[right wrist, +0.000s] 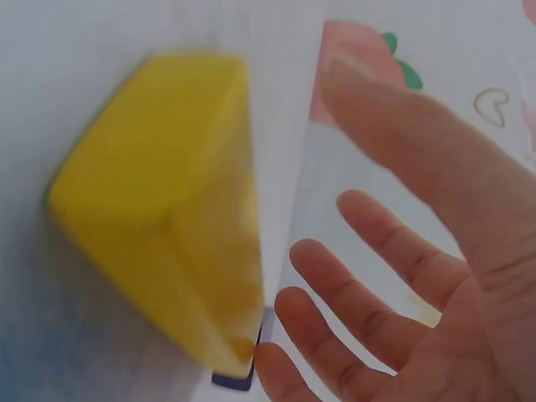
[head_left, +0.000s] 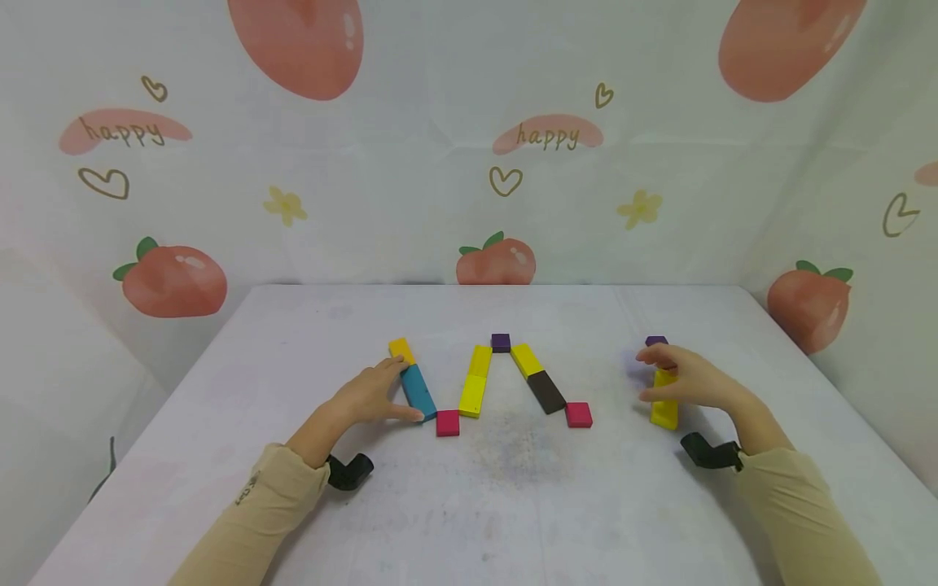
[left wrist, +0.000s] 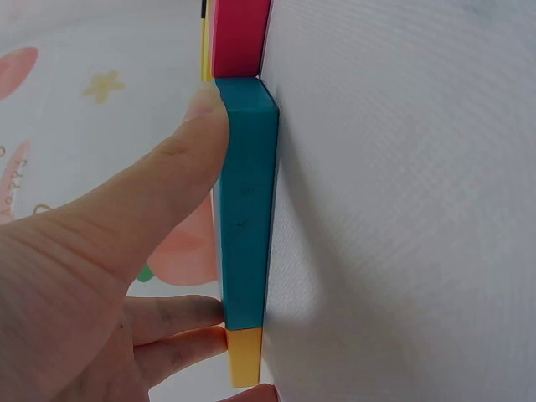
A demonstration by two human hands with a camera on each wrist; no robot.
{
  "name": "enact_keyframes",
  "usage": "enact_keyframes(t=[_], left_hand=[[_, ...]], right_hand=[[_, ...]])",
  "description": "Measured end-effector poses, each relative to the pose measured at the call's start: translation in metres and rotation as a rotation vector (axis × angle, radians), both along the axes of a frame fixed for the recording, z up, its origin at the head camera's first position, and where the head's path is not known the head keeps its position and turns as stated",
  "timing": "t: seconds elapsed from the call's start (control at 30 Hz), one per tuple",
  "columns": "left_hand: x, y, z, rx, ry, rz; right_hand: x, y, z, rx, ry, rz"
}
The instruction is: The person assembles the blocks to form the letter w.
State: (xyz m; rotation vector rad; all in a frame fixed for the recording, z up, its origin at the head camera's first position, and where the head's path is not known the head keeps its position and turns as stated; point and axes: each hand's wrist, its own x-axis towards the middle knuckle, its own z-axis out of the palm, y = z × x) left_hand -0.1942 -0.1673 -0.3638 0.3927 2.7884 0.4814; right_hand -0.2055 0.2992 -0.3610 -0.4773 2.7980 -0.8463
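Observation:
My left hand (head_left: 369, 394) touches a long blue block (head_left: 419, 394), its thumb (left wrist: 205, 126) at the near end. Two fingertips lie by the joint where the blue block meets an orange-yellow block (head_left: 401, 350). In the left wrist view, a red block (left wrist: 239, 38) adjoins the blue one beyond the thumb. Over at the right, my right hand (head_left: 692, 378) hovers by a yellow block (head_left: 664, 414), fingers spread and holding nothing. That yellow block looks blurred in the right wrist view. Behind it a purple block (head_left: 656, 340) is partly hidden by the hand.
Yellow blocks (head_left: 475, 382) slant up to a purple block (head_left: 501, 343) mid-table. From there a yellow block (head_left: 525, 360) and a dark brown block (head_left: 546, 392) slope down to a red block (head_left: 579, 414). Another red block (head_left: 448, 423) lies left of them. A patterned cloth stands behind.

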Motion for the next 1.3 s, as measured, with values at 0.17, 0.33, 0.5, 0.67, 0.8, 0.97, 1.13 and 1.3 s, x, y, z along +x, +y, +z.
enact_keyframes(t=[0.17, 0.33, 0.5, 0.67, 0.8, 0.97, 1.13, 1.3], left_hand=[[0.0, 0.0, 0.001, 0.0, 0.004, -0.004], [0.0, 0.0, 0.001, 0.001, 0.001, -0.002], [0.0, 0.0, 0.001, 0.002, -0.009, 0.004], [0.001, 0.001, 0.002, 0.0, -0.01, 0.005], [0.0, 0.001, 0.001, 0.0, -0.012, 0.007], [0.0, 0.0, 0.0, 0.006, -0.013, 0.01], [0.001, 0.0, 0.001, 0.013, -0.008, 0.007], [0.001, 0.0, 0.001, 0.014, -0.008, 0.008]], right_hand=[[0.002, 0.007, 0.001, 0.005, -0.002, 0.015], [0.004, 0.013, 0.001, 0.011, -0.007, 0.046], [0.006, 0.016, -0.001, 0.017, -0.011, 0.065], [0.008, 0.015, -0.002, 0.026, -0.032, 0.073], [0.009, 0.015, -0.004, 0.044, -0.027, 0.088], [0.01, 0.015, -0.006, 0.062, -0.002, 0.102], [0.01, 0.013, -0.005, 0.067, 0.011, 0.11], [0.011, 0.011, -0.004, 0.07, 0.016, 0.105]])
